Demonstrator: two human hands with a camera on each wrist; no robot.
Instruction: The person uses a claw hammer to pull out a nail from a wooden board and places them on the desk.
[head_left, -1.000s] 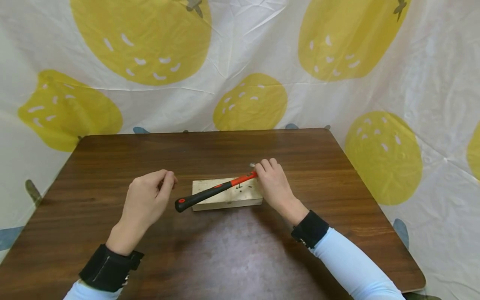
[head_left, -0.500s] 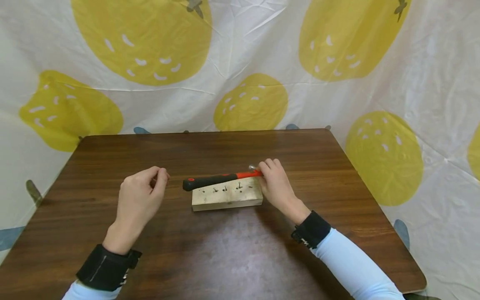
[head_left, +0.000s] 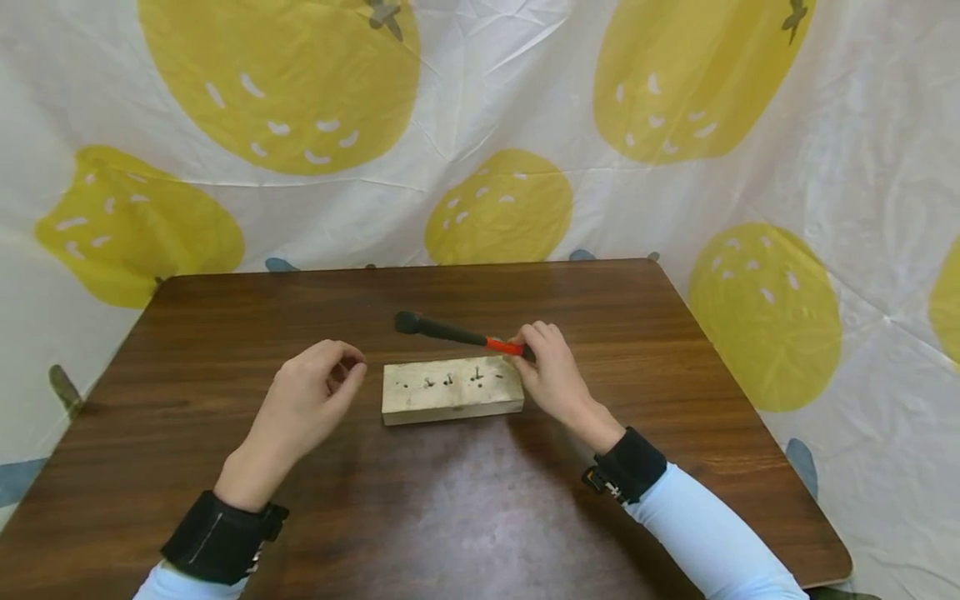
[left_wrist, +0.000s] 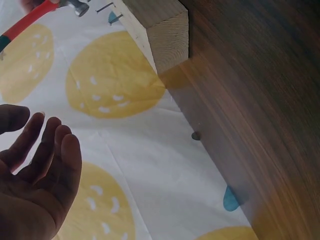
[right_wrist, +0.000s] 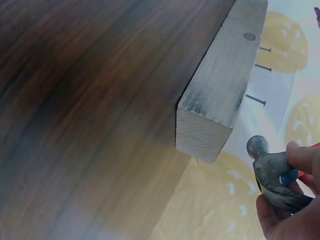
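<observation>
Head view: I see the right hand (head_left: 553,371) pinching the hammer (head_left: 504,345), handle (head_left: 450,332) swung past nine o'clock, seemingly freeing the nails (head_left: 477,373); left hand (head_left: 309,387) relaxed, empty.

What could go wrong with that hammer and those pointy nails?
Maybe three things. The right grip is on the hammer's metal head, with the handle sticking out in the air, so it might tip or slip. Several nails stick up from the wood block, so they could scratch someone. And the left grip is on the side the handle points toward, so it might get bumped.
</observation>
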